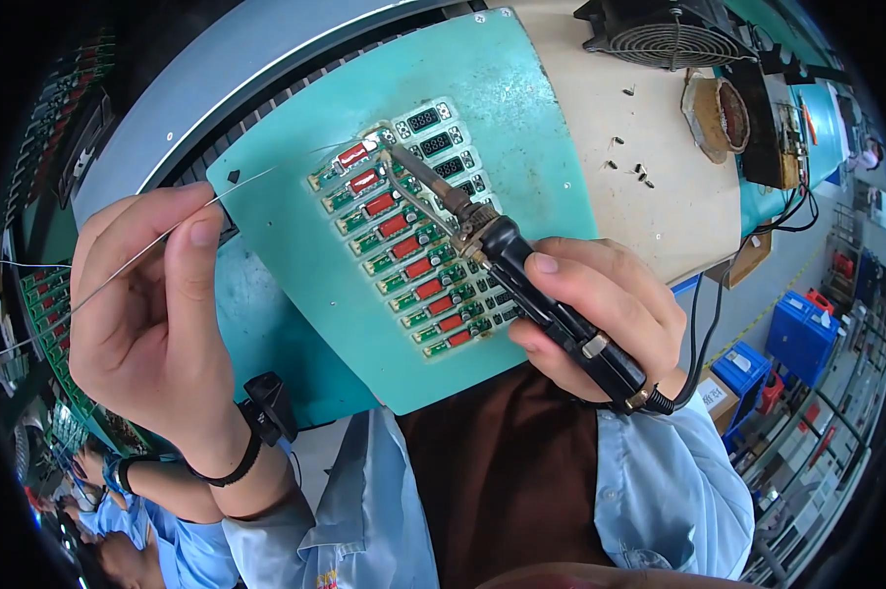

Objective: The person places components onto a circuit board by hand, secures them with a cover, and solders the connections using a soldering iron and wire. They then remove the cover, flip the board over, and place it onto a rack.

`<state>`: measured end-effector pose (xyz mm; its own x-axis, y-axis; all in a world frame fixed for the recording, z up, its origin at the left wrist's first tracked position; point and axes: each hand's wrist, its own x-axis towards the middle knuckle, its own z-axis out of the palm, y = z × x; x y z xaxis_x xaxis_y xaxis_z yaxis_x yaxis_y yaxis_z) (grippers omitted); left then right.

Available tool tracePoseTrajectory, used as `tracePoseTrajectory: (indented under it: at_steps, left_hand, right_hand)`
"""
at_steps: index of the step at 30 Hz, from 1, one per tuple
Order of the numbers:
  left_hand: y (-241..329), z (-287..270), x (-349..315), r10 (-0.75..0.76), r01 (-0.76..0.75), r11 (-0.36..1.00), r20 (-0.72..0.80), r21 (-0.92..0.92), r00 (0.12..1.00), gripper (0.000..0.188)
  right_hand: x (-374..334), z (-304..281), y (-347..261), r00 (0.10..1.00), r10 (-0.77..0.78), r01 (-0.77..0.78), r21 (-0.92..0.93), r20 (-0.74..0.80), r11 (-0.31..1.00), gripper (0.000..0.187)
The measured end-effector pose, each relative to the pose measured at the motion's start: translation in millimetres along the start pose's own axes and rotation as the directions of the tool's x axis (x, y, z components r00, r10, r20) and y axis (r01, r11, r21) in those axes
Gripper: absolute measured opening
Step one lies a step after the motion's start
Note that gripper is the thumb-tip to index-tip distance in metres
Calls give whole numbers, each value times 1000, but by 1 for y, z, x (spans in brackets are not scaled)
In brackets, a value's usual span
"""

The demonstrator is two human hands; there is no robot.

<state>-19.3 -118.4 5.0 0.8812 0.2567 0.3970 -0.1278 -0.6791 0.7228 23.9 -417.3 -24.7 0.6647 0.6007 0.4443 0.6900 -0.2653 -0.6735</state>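
Observation:
A length of solder wire (pixel 129 263) is pinched between the thumb and forefinger of my left hand (pixel 153 294), its thin end pointing toward the boards. My right hand (pixel 610 314) grips a black-handled soldering iron (pixel 536 285), a thin metal tube running along its barrel. Its tip is near the top end of the row of small green circuit boards (pixel 403 250); whether it touches one I cannot tell. Each board carries a red component, and several show small black displays. They sit in cut-outs of a flat turquoise fixture plate (pixel 492 69).
A black fan (pixel 671 39) stands at the upper right, beside a brown ring-shaped lump (pixel 715 116). Small loose parts (pixel 644 179) lie on the beige tabletop (pixel 649 221). Blue crates (pixel 801 336) are at the far right. A co-worker's arm (pixel 173 489) shows at lower left, near more circuit boards.

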Motion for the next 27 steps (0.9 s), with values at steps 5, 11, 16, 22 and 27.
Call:
tracePoseTrajectory:
  at_steps: [5,11,16,22,27]
  left_hand:
    - [-2,6,2,25,-25,999,-3,-29,1000,13]
    - [-1,5,2,9,-9,1000,7,-20,1000,13]
    - [-3,5,1,11,-11,1000,18,-22,1000,13]
    - [-3,6,2,17,-16,1000,43,-23,999,13]
    - [-1,4,1,0,1,1000,60,-16,998,14]
  right_hand:
    - [1,3,-3,998,63,-63,34,-14,997,45]
    - [3,-2,-1,997,30,-32,29,64,999,48]
    - [1,-3,-2,995,48,-51,34,83,998,49]
    - [0,-3,-2,994,58,-63,48,94,997,51]
    - [0,0,0,997,25,-28,39,74,999,52]
